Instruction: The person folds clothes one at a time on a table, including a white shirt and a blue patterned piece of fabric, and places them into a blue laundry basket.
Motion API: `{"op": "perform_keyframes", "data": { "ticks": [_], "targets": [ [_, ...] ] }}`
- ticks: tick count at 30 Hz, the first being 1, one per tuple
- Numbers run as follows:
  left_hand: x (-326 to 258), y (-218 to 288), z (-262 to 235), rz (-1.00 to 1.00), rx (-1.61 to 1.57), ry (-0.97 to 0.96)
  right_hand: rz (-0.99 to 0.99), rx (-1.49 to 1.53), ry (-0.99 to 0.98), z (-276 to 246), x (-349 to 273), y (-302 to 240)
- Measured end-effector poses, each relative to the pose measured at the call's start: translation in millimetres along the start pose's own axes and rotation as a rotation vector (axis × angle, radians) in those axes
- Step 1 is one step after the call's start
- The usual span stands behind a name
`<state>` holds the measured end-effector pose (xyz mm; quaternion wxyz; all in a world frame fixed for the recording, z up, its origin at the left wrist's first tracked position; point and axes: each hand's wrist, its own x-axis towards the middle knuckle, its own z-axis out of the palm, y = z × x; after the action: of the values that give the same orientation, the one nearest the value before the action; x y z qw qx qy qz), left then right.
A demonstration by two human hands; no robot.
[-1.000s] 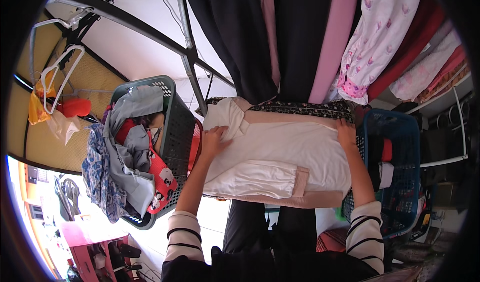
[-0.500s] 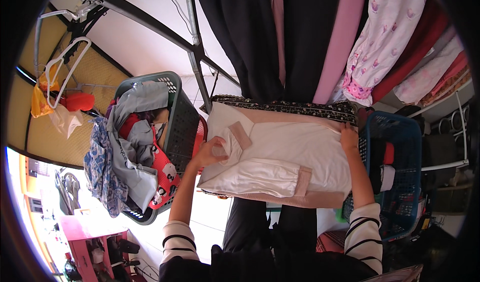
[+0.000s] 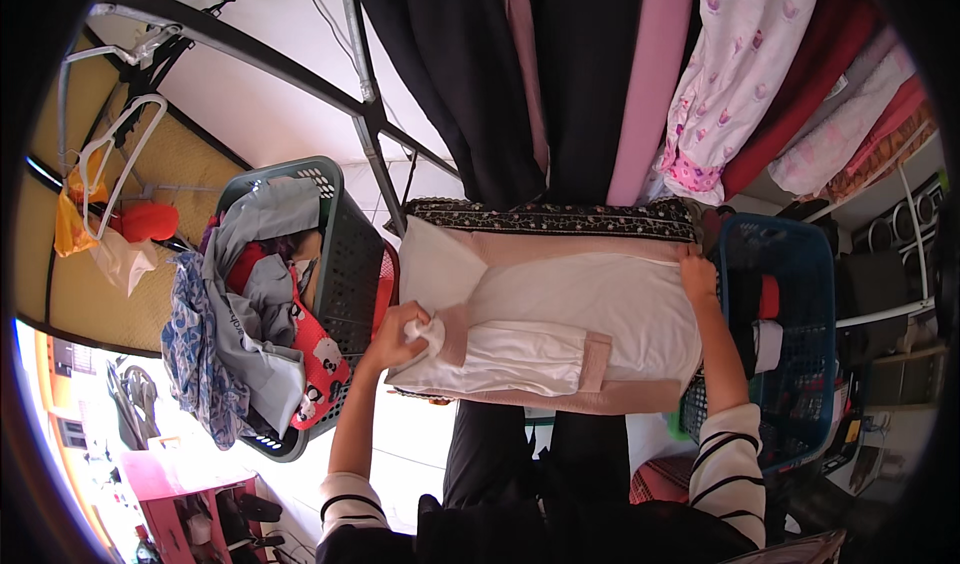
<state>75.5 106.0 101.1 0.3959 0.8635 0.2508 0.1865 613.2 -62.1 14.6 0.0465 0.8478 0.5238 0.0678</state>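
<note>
A white long-sleeved shirt [image 3: 590, 289] with dusty-pink cuffs and borders lies spread in front of me, over a black floral cloth [image 3: 560, 220] that shows along the far side. One sleeve [image 3: 525, 352] is folded across the near part of the shirt, its pink cuff pointing right. At the shirt's left end, my left hand [image 3: 398, 336] is closed on a bunched bit of white fabric beside the other pink cuff. My right hand [image 3: 699, 274] grips the shirt's far right corner with bent fingers; the fingertips are partly hidden.
A dark green basket [image 3: 350, 264] heaped with clothes stands at left, a blue basket [image 3: 826, 314] with a few dark items at right. Trousers and other clothes [image 3: 590, 84] hang beyond the shirt. A metal frame [image 3: 372, 114] and a white hanger [image 3: 125, 169] are at upper left.
My left hand has moved nearer to me and closed on the white fabric, drawing the loose cuff down and left. The right hand stays at the far corner. The whole view has shifted slightly.
</note>
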Motion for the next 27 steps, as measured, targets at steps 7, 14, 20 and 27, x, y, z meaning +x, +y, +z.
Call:
{"op": "perform_keyframes", "data": {
  "ticks": [7,14,20,27],
  "targets": [
    [-6.8,-12.6,-3.6,-0.289,-0.432,0.521,0.303,0.470,0.154,-20.0,7.0,-4.0],
    [-18.2,-25.3,-28.5,-0.203,-0.532,0.340,0.298,0.582,0.155,-53.2,5.3,3.1],
    [-22.4,-31.2,-33.2,-0.472,-0.656,0.028,0.031,0.438,-0.019,-44.9,-34.7,11.3],
    [16.2,-129.4,-1.9,-0.480,-0.177,0.430,0.233,0.661,-0.113,-7.0,-8.8,31.1]
  ]
}}
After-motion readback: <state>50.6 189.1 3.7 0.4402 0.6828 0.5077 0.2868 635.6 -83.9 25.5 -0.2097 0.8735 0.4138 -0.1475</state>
